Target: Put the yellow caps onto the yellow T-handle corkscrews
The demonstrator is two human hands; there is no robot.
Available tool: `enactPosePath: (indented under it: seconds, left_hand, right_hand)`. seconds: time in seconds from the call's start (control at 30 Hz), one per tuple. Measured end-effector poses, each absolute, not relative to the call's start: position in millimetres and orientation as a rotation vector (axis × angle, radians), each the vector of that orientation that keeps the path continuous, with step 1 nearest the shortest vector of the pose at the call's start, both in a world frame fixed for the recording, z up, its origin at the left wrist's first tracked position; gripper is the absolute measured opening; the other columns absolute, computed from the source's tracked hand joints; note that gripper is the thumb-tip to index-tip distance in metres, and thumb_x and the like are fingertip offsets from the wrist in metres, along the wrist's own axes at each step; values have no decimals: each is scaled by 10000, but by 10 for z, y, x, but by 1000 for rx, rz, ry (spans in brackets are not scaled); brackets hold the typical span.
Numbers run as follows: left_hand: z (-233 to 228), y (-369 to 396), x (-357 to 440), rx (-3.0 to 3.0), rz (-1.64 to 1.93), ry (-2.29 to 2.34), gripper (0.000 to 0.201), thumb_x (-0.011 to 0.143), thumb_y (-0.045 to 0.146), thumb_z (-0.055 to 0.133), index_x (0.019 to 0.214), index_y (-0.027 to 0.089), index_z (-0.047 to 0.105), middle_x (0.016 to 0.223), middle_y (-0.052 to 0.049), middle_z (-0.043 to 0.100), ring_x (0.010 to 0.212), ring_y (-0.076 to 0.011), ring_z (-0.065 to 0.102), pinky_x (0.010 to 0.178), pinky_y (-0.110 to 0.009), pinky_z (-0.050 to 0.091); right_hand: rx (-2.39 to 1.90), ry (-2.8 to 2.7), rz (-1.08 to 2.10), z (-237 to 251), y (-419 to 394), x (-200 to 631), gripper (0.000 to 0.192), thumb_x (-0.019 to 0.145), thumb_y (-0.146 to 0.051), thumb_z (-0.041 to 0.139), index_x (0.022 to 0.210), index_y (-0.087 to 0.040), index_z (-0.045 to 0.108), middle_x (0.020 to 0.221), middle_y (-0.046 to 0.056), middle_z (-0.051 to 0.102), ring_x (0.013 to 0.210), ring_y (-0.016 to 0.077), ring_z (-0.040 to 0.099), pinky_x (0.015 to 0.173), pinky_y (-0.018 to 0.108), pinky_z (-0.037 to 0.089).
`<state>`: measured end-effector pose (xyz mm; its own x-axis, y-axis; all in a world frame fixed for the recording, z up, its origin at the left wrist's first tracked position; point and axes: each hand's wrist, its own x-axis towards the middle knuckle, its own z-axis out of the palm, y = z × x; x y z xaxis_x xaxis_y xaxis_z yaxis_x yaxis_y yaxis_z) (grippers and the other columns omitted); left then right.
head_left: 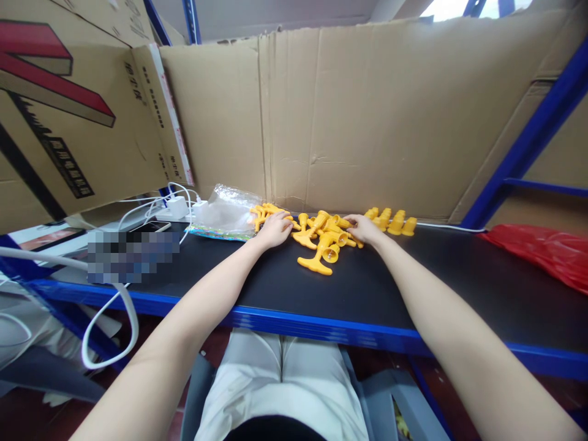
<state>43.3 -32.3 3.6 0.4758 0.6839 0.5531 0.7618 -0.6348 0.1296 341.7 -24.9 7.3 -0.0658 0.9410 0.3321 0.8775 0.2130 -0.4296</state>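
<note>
- The left hand (275,229) lay palm down on the left edge of a loose heap of yellow plastic T-shaped parts (321,236), fingers spread flat over a few of them; its grip was apart, clamped on nothing that showed.
- The right hand (362,228) rested on the heap's right edge, fingers curled towards the parts; whether it pinched one could not be told.
- The heap sat on the black table with a blue front edge (321,321), near the back, against the brown cardboard wall (367,110).
- One yellow T-shaped part (316,263) lay alone just in front of the heap.
- A short row of yellow cone-shaped pieces (390,222) stood just right of the right hand, apart from the heap.
- By that showing, a few pieces looked set aside and most of the heap looked unsorted.
- A clear plastic bag (225,211) lay just left of the left hand, with a white charger and cables (177,207) beyond it.
- A red plastic bag (542,251) lay well apart at the right end.
</note>
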Motion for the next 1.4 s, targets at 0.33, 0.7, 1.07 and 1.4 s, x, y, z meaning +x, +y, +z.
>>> enactPosePath:
  seconds: [0.33, 0.7, 1.07, 1.4]
  left_hand:
    - [209, -571, 502, -2619, -1197, -1015, 532, 903, 242, 392, 1422, 195, 285, 1417, -90, 423, 1286, -192, 411, 1084, -366, 326]
    - [222, -693, 599, -2667, -1158, -1031, 528, 899, 396, 439, 1395, 246, 335, 1291, -93, 543, 1076, -212, 576, 883, -341, 472]
    - [348, -699, 530, -2309, -1112, -1437, 313, 889, 332, 450, 1161, 228, 567, 1056, -61, 649, 955, -200, 608, 831, -302, 444]
    - [335, -669, 495, -2281, -921, -1526, 318, 883, 341, 443, 1161, 256, 573, 1074, -58, 654, 975, -222, 609, 778, -303, 446]
  right_hand:
    - [-1400, -1793, -368, 542, -679, 3062, 402, 803, -101, 419, 1187, -174, 516, 1148, 140, 568, 1074, 273, 524, 912, 402, 406]
    - [-821, -1708, 648, 630, -966, 2384, 389, 571, -398, 775, 805, -162, 572, 815, 59, 648, 784, 204, 612, 750, 361, 488]
    - [-1022, -1599, 768, 673, -936, 2464, 483, 702, -674, 587, 720, -194, 528, 556, -7, 546, 407, 105, 481, 437, 267, 409]
    - [-1006, -2144, 83, 655, -838, 2721, 266, 799, -267, 568, 1055, -195, 570, 1003, 80, 633, 869, 207, 583, 777, 364, 448]
